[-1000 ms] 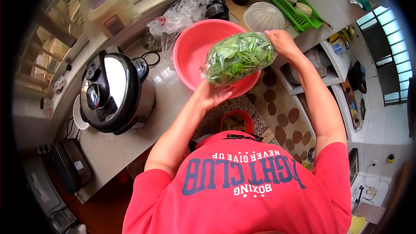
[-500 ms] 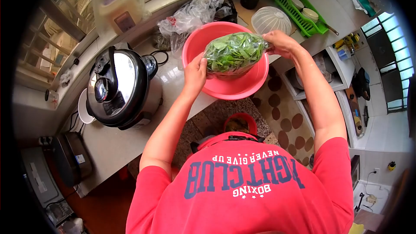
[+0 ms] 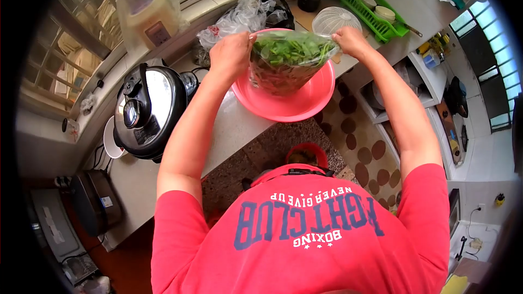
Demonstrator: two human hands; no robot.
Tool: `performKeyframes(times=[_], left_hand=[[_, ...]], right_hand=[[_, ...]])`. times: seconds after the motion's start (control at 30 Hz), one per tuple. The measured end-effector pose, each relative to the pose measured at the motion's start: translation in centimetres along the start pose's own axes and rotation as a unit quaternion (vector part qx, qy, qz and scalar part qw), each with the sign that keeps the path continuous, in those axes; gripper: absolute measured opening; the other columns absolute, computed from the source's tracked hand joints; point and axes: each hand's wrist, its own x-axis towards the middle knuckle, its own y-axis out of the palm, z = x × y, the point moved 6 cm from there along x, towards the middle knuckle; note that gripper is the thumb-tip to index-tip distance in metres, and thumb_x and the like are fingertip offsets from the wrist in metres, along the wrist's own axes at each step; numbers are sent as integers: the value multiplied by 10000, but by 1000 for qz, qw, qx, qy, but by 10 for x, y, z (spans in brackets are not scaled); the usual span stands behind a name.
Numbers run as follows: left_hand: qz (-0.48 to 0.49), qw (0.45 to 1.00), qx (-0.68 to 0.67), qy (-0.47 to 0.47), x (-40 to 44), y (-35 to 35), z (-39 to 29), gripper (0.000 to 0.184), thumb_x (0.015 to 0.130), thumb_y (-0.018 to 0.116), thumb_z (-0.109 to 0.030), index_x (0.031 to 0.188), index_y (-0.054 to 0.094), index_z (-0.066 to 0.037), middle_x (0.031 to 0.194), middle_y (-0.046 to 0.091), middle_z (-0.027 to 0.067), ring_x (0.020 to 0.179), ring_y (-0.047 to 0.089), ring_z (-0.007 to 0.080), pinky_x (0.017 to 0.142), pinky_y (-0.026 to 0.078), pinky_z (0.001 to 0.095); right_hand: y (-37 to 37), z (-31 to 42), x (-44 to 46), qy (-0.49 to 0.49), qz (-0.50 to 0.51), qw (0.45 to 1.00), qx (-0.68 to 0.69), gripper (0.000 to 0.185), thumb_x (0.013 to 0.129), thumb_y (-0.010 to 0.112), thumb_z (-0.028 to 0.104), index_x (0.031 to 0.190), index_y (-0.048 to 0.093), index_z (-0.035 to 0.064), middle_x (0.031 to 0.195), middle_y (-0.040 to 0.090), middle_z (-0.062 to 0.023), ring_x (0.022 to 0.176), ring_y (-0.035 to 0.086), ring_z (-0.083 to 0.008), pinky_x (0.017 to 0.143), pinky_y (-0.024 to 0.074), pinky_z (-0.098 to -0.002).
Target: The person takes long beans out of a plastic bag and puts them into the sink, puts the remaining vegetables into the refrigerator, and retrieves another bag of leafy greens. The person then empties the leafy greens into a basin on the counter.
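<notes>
Holding the bag [image 3: 275, 76] by its two top corners, one hand per side. Left hand [image 3: 231, 53]: fingers pinched narrow on the corner at that side, back of the hand toward the camera. Right hand [image 3: 353, 43]: fingers also narrow, pinching the opposite corner. Hands well apart, top edge of the bag stretched between them. Can't tell if its mouth is open.

Bag is clear plastic, greens [image 3: 297, 49] inside. Leaves show brightest up near finger level; lower part looks darker, contents there hard to make out. It hangs below the fingers, over the basin [image 3: 286, 112]. Can't tell whether its bottom touches the basin.

Basin is pink, round, on the bench [image 3: 218, 141], directly under the fingers; its near rim sticks out past the bench edge.

Around the fingers: crumpled plastic [image 3: 245, 16] just beyond the left ones, black bag [image 3: 282, 11] next to it. White strainer [image 3: 336, 20], dome up, just beyond the right ones. Green rack [image 3: 373, 19] with dishes farther out past that, dark jar [image 3: 310, 0] to the rack's left.

Cooker [image 3: 155, 111] sits left of the left fingers, lid on, white bowl [image 3: 113, 139] tucked at its far left. Red tub [image 3: 321, 155] is well below both hands, nearer the person's body; contents too dark to name.
</notes>
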Motion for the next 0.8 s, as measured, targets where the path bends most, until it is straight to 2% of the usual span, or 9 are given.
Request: performKeyframes(times=[0.03, 0.13, 0.2, 0.23, 0.37, 0.43, 0.6, 0.73, 0.8], left_hand=[[30, 999, 37, -7, 4, 0, 1, 378, 972, 394, -390, 1013, 633, -100, 904, 655, 188, 873, 615, 397, 727, 478, 497], [12, 1000, 7, -9, 5, -19, 3, 371, 972, 399, -383, 1018, 634, -100, 909, 656, 182, 895, 614, 385, 735, 479, 485], [-6, 1000, -18, -6, 2, -20, 5, 365, 970, 406, -379, 1018, 642, -104, 918, 659, 173, 905, 613, 376, 747, 481, 472], [3, 1000, -6, -1, 5, -16, 6, 361, 964, 418, -381, 991, 640, -97, 906, 661, 176, 887, 620, 379, 743, 484, 482], [-60, 998, -36, -4, 11, -36, 10, 361, 958, 432, -389, 980, 646, -99, 901, 664, 170, 878, 623, 385, 740, 488, 485], [-47, 998, -46, 4, 15, -32, 10, 360, 959, 433, -392, 984, 648, -105, 902, 664, 170, 886, 620, 385, 742, 487, 482], [-86, 992, -89, 12, 24, -55, 11, 367, 957, 438, -400, 992, 647, -100, 905, 657, 172, 918, 606, 377, 752, 476, 463], [-46, 995, -81, 33, 37, -55, 8, 373, 954, 445, -406, 1020, 638, -94, 918, 646, 187, 914, 594, 390, 755, 464, 463], [-33, 994, -100, 5, 42, -58, 13, 384, 956, 441, -404, 1049, 637, -86, 933, 649, 188, 914, 597, 390, 759, 469, 460]], right_hand=[[2, -3, 1, 0, -3, 1000, 0, 296, 912, 546, 273, 823, 641, 7, 682, 646, -141, 550, 637, -198, 519, 482, -363], [-16, 4, 1, -19, -101, 984, 146, 261, 898, 576, 261, 841, 639, 15, 668, 623, -119, 538, 608, -174, 486, 451, -343], [-10, 0, -12, 136, -28, 942, 304, 205, 883, 599, 228, 862, 630, 26, 621, 577, -68, 490, 540, -140, 449, 409, -307], [-4, -1, -13, 129, -6, 943, 306, 172, 877, 607, 203, 878, 618, 31, 603, 537, -29, 478, 490, -108, 424, 369, -283], [-22, 7, -12, 123, -48, 927, 352, 171, 880, 600, 208, 876, 615, 37, 609, 538, -22, 479, 486, -98, 407, 354, -273], [-18, 9, -13, 94, -50, 929, 353, 170, 875, 599, 211, 887, 624, 43, 612, 523, -2, 482, 472, -79, 389, 328, -252], [-42, 16, -17, 122, -54, 898, 420, 171, 879, 593, 218, 929, 623, 57, 642, 510, 24, 474, 426, -56, 386, 280, -213], [-48, 17, -13, 91, -46, 911, 400, 179, 886, 593, 223, 941, 622, 55, 622, 475, 37, 475, 402, -46, 377, 268, -215], [-65, 20, -14, 84, -79, 879, 462, 206, 904, 587, 229, 1004, 613, 51, 657, 447, 49, 485, 367, -31, 389, 248, -197]])
